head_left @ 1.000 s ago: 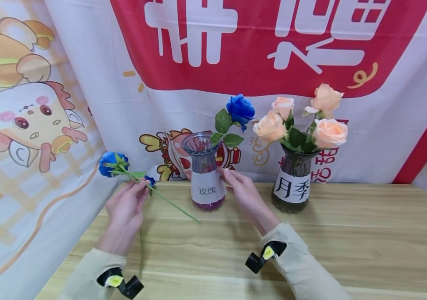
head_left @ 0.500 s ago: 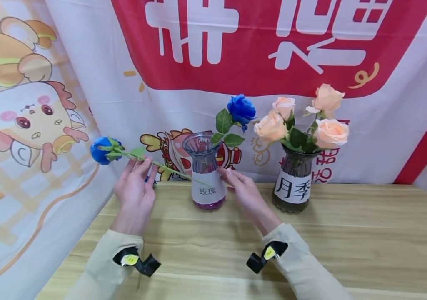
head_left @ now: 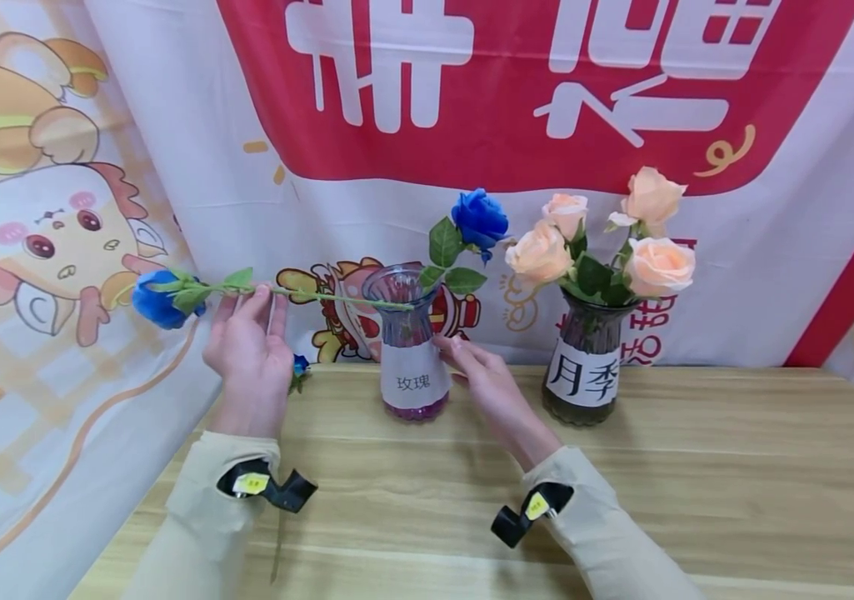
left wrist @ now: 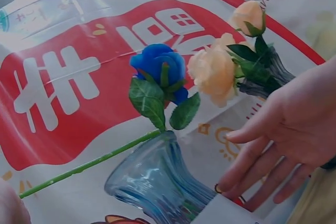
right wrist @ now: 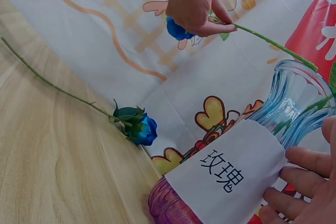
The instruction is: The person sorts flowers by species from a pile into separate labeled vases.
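My left hand (head_left: 250,342) pinches the green stem of a blue rose (head_left: 164,298), its bloom to the left and its cut end pointing right. In the right wrist view that stem tip (right wrist: 310,65) is right at the rim of a glass vase (right wrist: 294,95), blue above and purple at the base, with a white paper label. Another blue rose (head_left: 480,221) stands in this vase, leaning right. My right hand (head_left: 490,383) rests extended fingers against the vase's right side. A third blue rose (right wrist: 137,127) lies on the table, partly behind my left arm in the head view.
A dark glass vase (head_left: 582,408) with a labelled front holds several peach roses (head_left: 661,265) to the right. Both vases stand near the back edge of the wooden table (head_left: 734,483). Printed cloth (head_left: 232,208) hangs close behind and along the left.
My left hand has raised the held rose and moved left; its stem has swung from slanting downward to nearly level, its tip rising to the vase rim. My right hand stays at the vase.
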The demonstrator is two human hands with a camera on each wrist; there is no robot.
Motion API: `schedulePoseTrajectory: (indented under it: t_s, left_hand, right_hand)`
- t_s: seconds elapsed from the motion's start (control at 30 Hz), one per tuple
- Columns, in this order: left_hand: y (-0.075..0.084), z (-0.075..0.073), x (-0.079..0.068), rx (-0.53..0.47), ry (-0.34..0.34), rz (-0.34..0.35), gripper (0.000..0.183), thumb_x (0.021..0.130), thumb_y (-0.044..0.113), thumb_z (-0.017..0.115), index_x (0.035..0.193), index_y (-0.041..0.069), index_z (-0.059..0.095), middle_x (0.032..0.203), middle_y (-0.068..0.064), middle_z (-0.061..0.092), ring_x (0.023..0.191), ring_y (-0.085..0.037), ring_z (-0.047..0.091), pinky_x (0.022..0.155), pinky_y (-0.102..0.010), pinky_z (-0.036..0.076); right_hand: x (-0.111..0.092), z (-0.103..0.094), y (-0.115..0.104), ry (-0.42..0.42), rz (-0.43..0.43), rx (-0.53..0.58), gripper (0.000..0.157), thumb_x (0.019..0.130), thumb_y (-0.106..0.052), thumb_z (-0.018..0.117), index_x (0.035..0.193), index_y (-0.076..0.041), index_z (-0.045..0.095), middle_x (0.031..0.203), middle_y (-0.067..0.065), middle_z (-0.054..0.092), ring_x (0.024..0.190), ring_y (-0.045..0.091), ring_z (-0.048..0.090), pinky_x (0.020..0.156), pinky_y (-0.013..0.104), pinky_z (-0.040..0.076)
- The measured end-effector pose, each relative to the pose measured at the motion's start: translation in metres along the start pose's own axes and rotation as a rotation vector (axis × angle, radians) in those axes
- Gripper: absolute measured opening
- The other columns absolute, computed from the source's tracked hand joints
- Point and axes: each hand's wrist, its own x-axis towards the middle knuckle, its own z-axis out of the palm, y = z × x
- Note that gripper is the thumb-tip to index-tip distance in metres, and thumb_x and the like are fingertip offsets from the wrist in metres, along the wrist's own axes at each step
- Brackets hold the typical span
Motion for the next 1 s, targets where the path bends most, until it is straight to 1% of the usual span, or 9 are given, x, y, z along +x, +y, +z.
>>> schedulePoseTrajectory:
  t_s: [0.2,0.4,0.5,0.7,0.87,1.0]
  left_hand:
    - [0.001,0.010,0.003,0.005,-0.010,0.040,0.049,0.088,-0.012,0.078,0.126,0.017,0.069,0.130,-0.005,0.071,0.117,-0.019,0.072,0.105,-0.033,0.060]
    - [-0.008,0.018,0.004,0.024,-0.014,0.083,0.055,0.087,-0.013,0.078,0.128,0.020,0.063,0.131,-0.006,0.069,0.117,-0.021,0.071,0.102,-0.034,0.061]
    - [-0.013,0.021,0.003,0.027,-0.023,0.104,0.056,0.088,-0.013,0.077,0.129,0.020,0.061,0.129,-0.007,0.067,0.117,-0.023,0.070,0.104,-0.035,0.060]
    - [-0.024,0.026,0.001,0.049,-0.053,0.124,0.056,0.089,-0.013,0.075,0.130,0.021,0.061,0.127,-0.006,0.068,0.118,-0.023,0.068,0.107,-0.036,0.059]
    - [-0.029,0.029,-0.001,0.082,-0.078,0.139,0.056,0.090,-0.010,0.075,0.133,0.024,0.060,0.129,-0.005,0.068,0.115,-0.020,0.067,0.107,-0.034,0.056]
    - [-0.031,0.032,-0.002,0.096,-0.100,0.156,0.054,0.091,-0.009,0.075,0.132,0.023,0.062,0.125,-0.005,0.071,0.113,-0.020,0.066,0.107,-0.035,0.056]
  right_hand:
    - [0.001,0.000,0.000,0.009,0.001,-0.001,0.054,0.116,-0.042,0.034,0.158,-0.012,0.049,0.167,0.006,0.047,0.159,0.031,0.037,0.132,0.055,0.030]
    - [0.000,0.000,0.000,0.017,0.006,-0.006,0.054,0.116,-0.043,0.035,0.158,-0.013,0.050,0.167,0.005,0.047,0.159,0.031,0.038,0.131,0.053,0.032]
    - [-0.001,0.001,0.000,0.017,0.011,0.003,0.054,0.116,-0.043,0.035,0.158,-0.013,0.050,0.167,0.005,0.048,0.159,0.031,0.038,0.132,0.053,0.031]
    - [-0.002,0.000,0.000,0.018,0.012,0.006,0.054,0.116,-0.044,0.036,0.158,-0.014,0.050,0.166,0.003,0.048,0.159,0.030,0.038,0.131,0.053,0.032]
    - [-0.001,0.001,0.000,0.015,0.014,0.009,0.054,0.116,-0.044,0.036,0.158,-0.014,0.050,0.166,0.003,0.048,0.159,0.030,0.038,0.132,0.053,0.032]
    - [-0.001,0.000,0.001,0.013,0.018,0.009,0.054,0.116,-0.044,0.035,0.158,-0.014,0.050,0.167,0.002,0.048,0.159,0.030,0.038,0.132,0.053,0.031]
